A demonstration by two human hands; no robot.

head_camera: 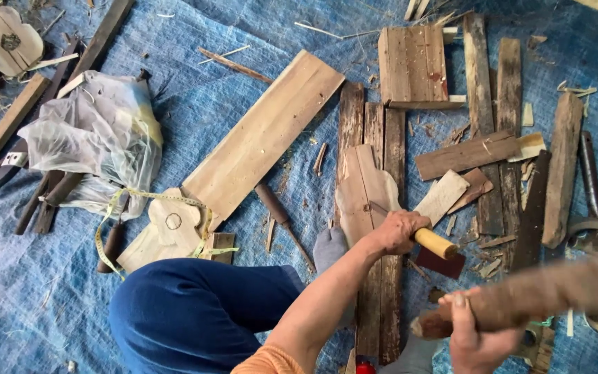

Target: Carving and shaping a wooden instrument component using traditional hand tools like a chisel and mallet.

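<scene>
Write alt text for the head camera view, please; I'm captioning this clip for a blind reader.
Seen from above, a person's left hand grips a pale-handled tool set against a shaped wooden piece, while the right hand holds a rough wooden club. Boards, scraps, a yellow measuring tape and a plastic bag lie around on a blue tarp.

I count one long pale wooden board (261, 138), one crumpled clear plastic bag (98, 131), one yellow measuring tape (153, 208), and two guitar-shaped pale wood cutouts (365, 190).
</scene>
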